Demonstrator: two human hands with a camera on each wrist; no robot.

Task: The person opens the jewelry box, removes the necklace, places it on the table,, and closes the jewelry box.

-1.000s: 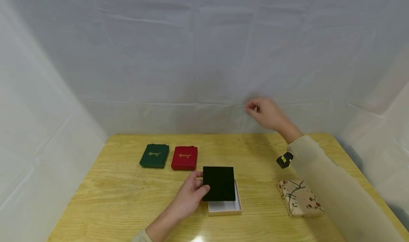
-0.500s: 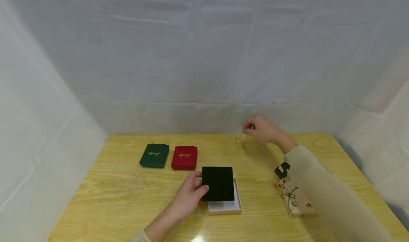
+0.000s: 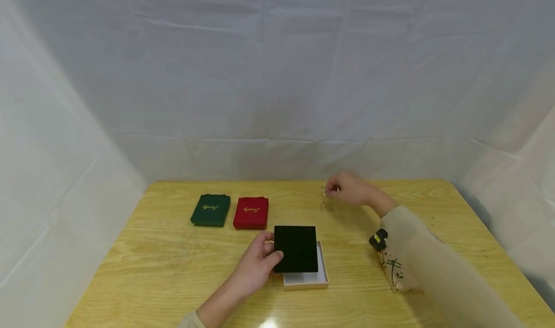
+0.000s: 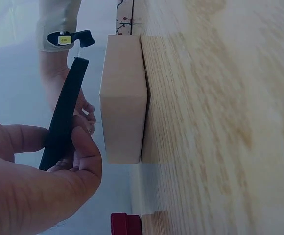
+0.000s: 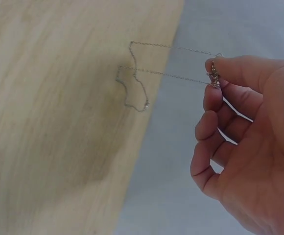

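Note:
My right hand (image 3: pixel 349 188) pinches a thin silver necklace (image 5: pixel 215 72) between thumb and forefinger, over the back of the table. In the right wrist view its chain runs from the fingertips to the wooden top, where the lower loop appears to lie. A flat, square black pad (image 3: pixel 296 248) is gripped at its left edge by my left hand (image 3: pixel 256 265), thumb on top. Directly below the pad stands an open box (image 3: pixel 305 285) with a white inside, partly covered by it. Seen edge-on in the left wrist view, the black pad (image 4: pixel 66 110) is apart from the box.
A green box (image 3: pixel 210 210) and a red box (image 3: pixel 251 213), both with gold lettering, lie at the back left. A floral-patterned lid or box (image 3: pixel 394 265) is partly hidden under my right sleeve. White sheeting (image 3: pixel 277 101) surrounds the table (image 3: pixel 173 270).
My right hand has come down from in front of the sheeting toward the table, lowering the necklace. My left hand and the black pad have barely shifted.

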